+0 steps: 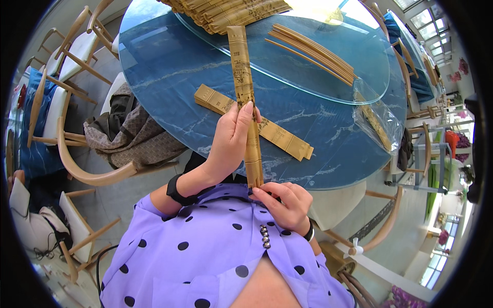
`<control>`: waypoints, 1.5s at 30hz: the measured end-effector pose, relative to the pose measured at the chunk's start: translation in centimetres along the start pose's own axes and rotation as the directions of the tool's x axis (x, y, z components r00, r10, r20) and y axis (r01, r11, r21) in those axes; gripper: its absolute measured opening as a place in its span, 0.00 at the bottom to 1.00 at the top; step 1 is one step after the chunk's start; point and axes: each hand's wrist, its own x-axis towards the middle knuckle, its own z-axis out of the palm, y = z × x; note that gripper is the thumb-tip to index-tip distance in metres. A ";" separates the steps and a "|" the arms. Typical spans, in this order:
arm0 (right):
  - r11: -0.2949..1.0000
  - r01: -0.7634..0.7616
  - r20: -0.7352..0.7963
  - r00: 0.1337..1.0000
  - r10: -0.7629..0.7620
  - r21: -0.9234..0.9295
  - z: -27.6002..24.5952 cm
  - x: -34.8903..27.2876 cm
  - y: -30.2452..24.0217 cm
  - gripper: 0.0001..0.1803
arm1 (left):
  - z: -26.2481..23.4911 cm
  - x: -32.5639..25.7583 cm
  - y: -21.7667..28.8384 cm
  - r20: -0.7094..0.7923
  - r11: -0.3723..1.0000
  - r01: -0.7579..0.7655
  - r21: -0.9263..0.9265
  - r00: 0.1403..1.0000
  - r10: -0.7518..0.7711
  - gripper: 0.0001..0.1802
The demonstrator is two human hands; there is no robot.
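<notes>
A long, narrow brown paper chopstick sleeve (239, 72) with dark print stands nearly upright in the view, held over the near table edge. My left hand (232, 132) is closed around its middle, thumb on top. At its lower end my right hand (285, 203) pinches the sleeve between thumb and fingers. Behind it, a stack of flat paper sleeves (285, 139) lies slantwise on the table, partly hidden by my left hand. Farther right rests a bunch of bare wooden chopsticks (313, 51). Whether chopsticks are inside the held sleeve I cannot tell.
The round table (169, 66) has a blue marbled cloth and a glass turntable (359, 100). A large pile of brown sleeves (221, 15) lies at the far side. A clear plastic bag (379, 120) sits at right. A chair (97, 177) with a patterned bag (141, 136) stands left.
</notes>
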 end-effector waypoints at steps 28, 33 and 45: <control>0.982 -0.174 -0.092 0.979 0.180 0.071 0.2 1.0 0.2 0.15 | 0.2 -0.3 -1.0 0.065 1.000 0.023 -0.017 0.998 -0.022 0.21; 0.985 -0.152 -0.088 0.983 0.158 0.079 0.6 1.0 0.5 0.16 | 0.3 -0.2 -0.7 0.041 1.000 0.006 -0.022 0.999 -0.005 0.21; 0.979 -0.186 -0.105 0.979 0.177 -0.080 0.2 0.8 -0.8 0.12 | 0.2 -0.8 -0.9 0.065 0.996 0.026 0.090 0.997 -0.031 0.21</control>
